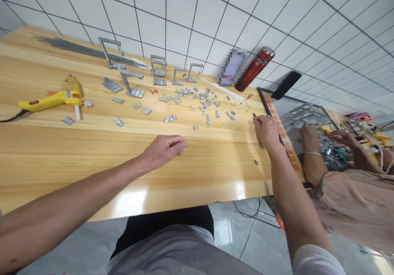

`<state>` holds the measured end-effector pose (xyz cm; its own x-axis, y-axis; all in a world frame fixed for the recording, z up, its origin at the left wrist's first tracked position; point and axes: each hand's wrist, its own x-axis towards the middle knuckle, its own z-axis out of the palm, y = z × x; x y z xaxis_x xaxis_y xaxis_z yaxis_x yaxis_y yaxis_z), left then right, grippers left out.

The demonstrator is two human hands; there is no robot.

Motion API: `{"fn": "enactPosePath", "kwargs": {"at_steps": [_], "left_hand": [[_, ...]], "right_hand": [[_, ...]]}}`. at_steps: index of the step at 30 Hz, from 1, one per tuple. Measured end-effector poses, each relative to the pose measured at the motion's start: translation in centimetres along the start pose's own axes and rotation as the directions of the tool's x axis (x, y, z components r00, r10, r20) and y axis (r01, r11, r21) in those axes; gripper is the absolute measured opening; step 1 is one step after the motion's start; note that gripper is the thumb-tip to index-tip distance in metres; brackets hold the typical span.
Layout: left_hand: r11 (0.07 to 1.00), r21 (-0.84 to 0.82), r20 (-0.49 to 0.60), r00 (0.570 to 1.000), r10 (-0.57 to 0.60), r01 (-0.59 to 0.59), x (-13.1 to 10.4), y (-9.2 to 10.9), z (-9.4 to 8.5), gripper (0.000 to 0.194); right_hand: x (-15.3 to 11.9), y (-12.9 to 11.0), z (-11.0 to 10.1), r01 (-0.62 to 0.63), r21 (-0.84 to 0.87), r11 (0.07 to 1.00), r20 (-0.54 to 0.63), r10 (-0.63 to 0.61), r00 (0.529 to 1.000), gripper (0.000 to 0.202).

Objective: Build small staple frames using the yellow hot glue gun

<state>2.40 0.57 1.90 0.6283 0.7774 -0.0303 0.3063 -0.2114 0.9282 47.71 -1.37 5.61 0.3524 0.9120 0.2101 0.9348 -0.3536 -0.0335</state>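
My left hand [168, 147] is over the front half of the wooden table, its fingers curled against the thumb. Whatever may be between those fingers is hidden. Farther right, my right hand [266, 130] is closed near the table's right side, and the dark tip of a thin object [254, 115] sticks out from its fingers. Beyond both hands lie many small grey pieces [205, 102], loosely scattered. Several grey bent frames on block bases stand behind them, one frame [133, 84] nearer than the rest. A small dark speck [255, 162] lies below my right hand.
A yellow glue gun [58, 98] lies at the left with its cord. Thin grey rods [92, 53] lie along the tiled wall. A red flask [255, 69], a blurred phone-like panel [232, 67] and a black phone [286, 85] are at the back. A co-worker's hands [309, 132] work at right.
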Motion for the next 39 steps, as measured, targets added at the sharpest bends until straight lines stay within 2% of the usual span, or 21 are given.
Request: {"fn": "enactPosePath", "kwargs": {"at_steps": [2,5,16,20,26,29,35,39], "left_hand": [[1.000,0.010,0.001,1.000,0.004,-0.004,0.0,-0.1,0.0,0.046],[1.000,0.020,0.000,1.000,0.006,-0.006,0.0,-0.2,0.1,0.047],[1.000,0.001,-0.002,1.000,0.031,-0.031,0.1,0.0,0.1,0.045],[0.999,-0.007,0.000,0.999,0.039,-0.039,0.1,0.2,0.1,0.041],[0.999,0.004,-0.003,0.999,0.038,-0.038,0.1,0.2,0.1,0.042],[1.000,0.000,-0.004,1.000,0.031,-0.031,0.1,0.2,0.2,0.042],[0.999,-0.042,0.013,1.000,0.004,-0.004,0.3,0.3,0.2,0.041],[0.998,-0.068,0.019,1.000,0.001,0.001,0.4,0.1,0.2,0.041]], "right_hand": [[0.6,0.7,0.7,-0.025,-0.133,0.991,0.100,0.038,0.994,0.033],[0.8,0.2,1.3,-0.004,-0.259,0.966,0.187,0.054,0.981,0.039],[3.2,-1.2,1.7,0.092,-0.355,0.931,0.319,0.028,0.947,0.046],[3.0,-1.6,1.0,0.051,-0.324,0.945,0.346,0.068,0.936,0.043],[3.0,-2.5,0.0,-0.012,-0.186,0.983,0.287,0.066,0.956,0.038],[4.8,-4.2,0.2,-0.026,-0.103,0.994,0.251,0.051,0.967,0.034],[9.4,-9.1,1.8,-0.039,0.000,0.999,0.233,0.038,0.972,0.026],[10.9,-11.3,2.8,-0.058,0.024,0.998,0.229,0.051,0.972,0.025]]}}
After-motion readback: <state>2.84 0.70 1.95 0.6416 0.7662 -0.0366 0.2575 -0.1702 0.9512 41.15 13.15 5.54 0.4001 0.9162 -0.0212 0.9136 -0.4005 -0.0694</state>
